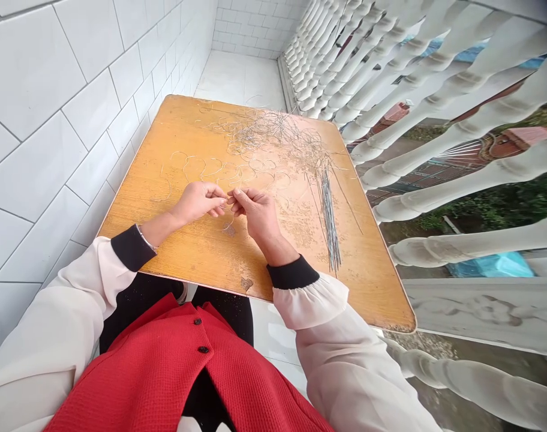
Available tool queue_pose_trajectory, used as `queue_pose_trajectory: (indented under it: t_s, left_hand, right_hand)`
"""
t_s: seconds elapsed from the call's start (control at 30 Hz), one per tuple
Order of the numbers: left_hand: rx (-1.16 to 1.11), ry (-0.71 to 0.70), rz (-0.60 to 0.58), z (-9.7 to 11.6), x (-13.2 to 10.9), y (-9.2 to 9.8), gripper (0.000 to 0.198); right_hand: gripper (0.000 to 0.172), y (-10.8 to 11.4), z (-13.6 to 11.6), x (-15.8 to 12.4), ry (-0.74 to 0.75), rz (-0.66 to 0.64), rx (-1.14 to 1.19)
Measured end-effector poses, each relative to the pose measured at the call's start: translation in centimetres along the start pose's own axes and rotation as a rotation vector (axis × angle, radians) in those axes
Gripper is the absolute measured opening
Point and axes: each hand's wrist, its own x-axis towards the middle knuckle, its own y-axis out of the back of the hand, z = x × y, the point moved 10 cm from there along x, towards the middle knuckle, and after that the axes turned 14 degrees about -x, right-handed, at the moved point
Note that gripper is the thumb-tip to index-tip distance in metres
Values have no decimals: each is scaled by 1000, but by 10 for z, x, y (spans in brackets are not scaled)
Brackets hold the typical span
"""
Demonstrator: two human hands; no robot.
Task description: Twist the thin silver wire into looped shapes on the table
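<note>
Over the wooden table point(201, 252), my left hand point(200, 201) and my right hand point(254, 210) meet fingertip to fingertip. Both pinch a thin wire point(229, 225), whose loose end curls down below the fingers. Several curved wire pieces point(217, 168) lie just beyond my hands. Farther back spreads a tangled heap of thin wires point(273, 129). A bundle of straight grey wires point(330, 219) lies to the right of my right hand, with a few single strands beside it.
A white tiled wall point(44, 120) runs along the left. White balusters point(417, 174) line the right side, close to the table's edge. Beyond the table's far edge is a pale floor point(242, 75).
</note>
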Motion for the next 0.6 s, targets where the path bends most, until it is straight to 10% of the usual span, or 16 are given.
queue_pose_trajectory:
  t_s: [0.2,0.6]
  left_hand:
    - [33,18,167,8,2,27,38]
    - [83,-82,96,13,8,26,8]
  right_hand:
    - [43,-1,-1,-3,-36,-20,26]
    - [42,-12,2,-5,-69,-118,39]
